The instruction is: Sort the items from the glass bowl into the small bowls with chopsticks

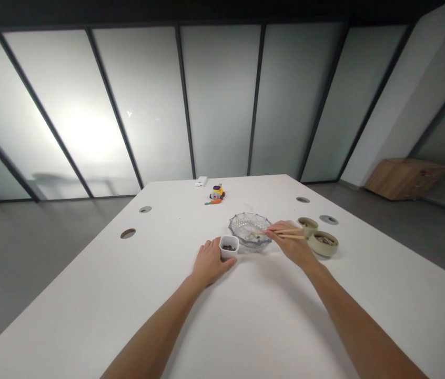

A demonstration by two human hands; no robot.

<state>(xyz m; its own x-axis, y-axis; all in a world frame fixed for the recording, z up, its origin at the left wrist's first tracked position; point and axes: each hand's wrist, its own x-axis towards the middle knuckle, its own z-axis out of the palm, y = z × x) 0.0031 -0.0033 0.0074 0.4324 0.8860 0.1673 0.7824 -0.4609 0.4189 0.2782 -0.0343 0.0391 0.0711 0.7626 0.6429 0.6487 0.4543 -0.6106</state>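
Observation:
My left hand (210, 262) is curled round the side of a small white square cup (229, 253), which stands upright on the table with small dark pieces inside. In my right hand (291, 243) is a pair of wooden chopsticks (289, 234), gripped between the fingers. Their tips reach down into a clear cut-glass bowl (238, 221) just beyond the cup. Something small and dark lies near the tips, too small to name. Close to the right of my right hand stand two joined olive-green round bowls (325, 250) with pieces in them.
Farther back on the white table (167, 316) are a yellow toy vehicle (217, 192), an orange toy carrot (215, 201) and a white box-like object (201, 181). Several round holes pierce the tabletop. A wooden cabinet (400, 179) stands on the floor at the right.

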